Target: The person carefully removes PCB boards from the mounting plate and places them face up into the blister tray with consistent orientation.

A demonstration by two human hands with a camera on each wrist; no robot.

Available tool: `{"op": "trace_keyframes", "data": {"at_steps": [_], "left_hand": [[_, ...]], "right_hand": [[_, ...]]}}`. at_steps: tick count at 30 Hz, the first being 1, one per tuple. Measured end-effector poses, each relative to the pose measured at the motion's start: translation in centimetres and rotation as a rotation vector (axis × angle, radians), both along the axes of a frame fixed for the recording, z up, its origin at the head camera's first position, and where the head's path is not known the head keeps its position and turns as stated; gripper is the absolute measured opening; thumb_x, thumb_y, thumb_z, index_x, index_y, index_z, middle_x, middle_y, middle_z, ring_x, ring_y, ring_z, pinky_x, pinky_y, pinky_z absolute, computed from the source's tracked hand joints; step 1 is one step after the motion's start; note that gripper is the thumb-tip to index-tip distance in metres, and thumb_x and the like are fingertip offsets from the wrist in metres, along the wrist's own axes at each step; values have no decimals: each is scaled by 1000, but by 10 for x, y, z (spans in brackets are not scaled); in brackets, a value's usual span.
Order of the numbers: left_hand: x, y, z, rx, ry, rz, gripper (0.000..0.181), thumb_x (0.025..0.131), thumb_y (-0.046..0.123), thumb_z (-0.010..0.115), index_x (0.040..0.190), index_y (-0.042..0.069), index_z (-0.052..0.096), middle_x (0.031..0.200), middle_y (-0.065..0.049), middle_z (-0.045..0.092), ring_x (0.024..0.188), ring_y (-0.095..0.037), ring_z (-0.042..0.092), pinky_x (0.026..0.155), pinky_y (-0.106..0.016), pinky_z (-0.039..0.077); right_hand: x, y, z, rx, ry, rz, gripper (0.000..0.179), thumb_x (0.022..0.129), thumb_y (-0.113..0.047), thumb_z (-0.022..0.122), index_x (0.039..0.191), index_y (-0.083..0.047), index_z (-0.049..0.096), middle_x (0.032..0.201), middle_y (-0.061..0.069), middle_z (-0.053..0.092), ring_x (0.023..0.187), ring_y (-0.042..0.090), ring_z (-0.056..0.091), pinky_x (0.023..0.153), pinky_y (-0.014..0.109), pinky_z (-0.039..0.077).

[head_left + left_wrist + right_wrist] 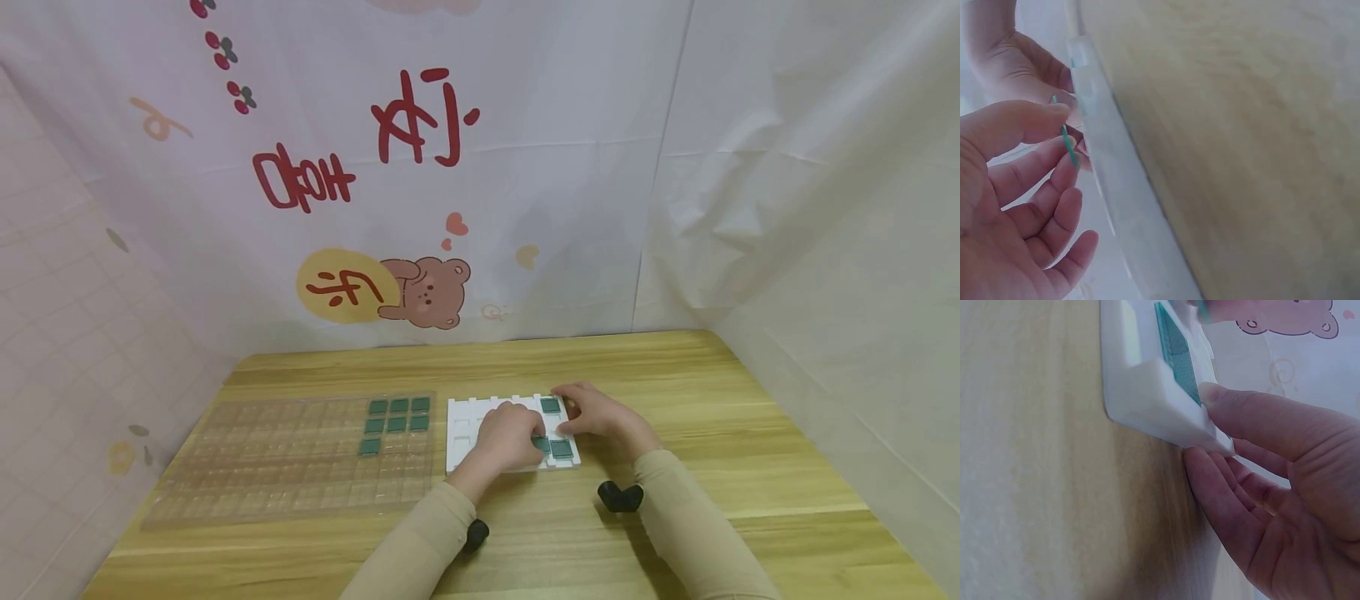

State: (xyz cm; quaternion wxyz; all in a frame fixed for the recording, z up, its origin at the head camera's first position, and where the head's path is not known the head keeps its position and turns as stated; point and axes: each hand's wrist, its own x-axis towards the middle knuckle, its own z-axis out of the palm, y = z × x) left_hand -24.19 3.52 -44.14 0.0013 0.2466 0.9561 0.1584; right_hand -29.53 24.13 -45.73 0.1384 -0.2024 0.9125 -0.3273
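Note:
My left hand [510, 435] reaches over a white slotted tray [458, 414] in the head view. In the left wrist view its thumb and fingertips pinch a thin green square chip [1067, 142], seen edge-on. At the tray's right end, my right hand [598, 414] holds the edge; the right wrist view shows its thumb on the rim and its fingers against the side. Two green chips lie in the tray, one at the far right corner [550, 405] and another at the near right corner [561, 449]. My left hand hides the tray's middle.
Left of the white tray lies a wide transparent tray [262, 454] divided into small cells. Several green chips [397, 424] sit in its right part. Both trays rest on a wooden table [720, 467], with a printed curtain [555, 167] behind it.

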Motion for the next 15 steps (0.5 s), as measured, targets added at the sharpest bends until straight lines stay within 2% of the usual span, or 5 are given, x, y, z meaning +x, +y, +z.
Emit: {"op": "trace_keyframes", "data": {"at_steps": [7, 15], "left_hand": [[4, -4, 13, 106, 38, -11, 21, 73, 22, 79, 94, 20, 75, 88, 9, 66, 90, -16, 57, 73, -30, 46], [12, -12, 29, 224, 71, -23, 21, 77, 23, 80, 97, 19, 75, 92, 7, 68, 94, -15, 59, 79, -30, 49]], "right_hand": [[0, 1, 0, 19, 16, 18, 66, 83, -13, 79, 140, 2, 49, 128, 21, 47, 99, 25, 53, 87, 41, 48], [0, 1, 1, 7, -4, -3, 66, 83, -11, 79, 140, 2, 48, 130, 21, 45, 97, 24, 56, 86, 39, 50]]}}
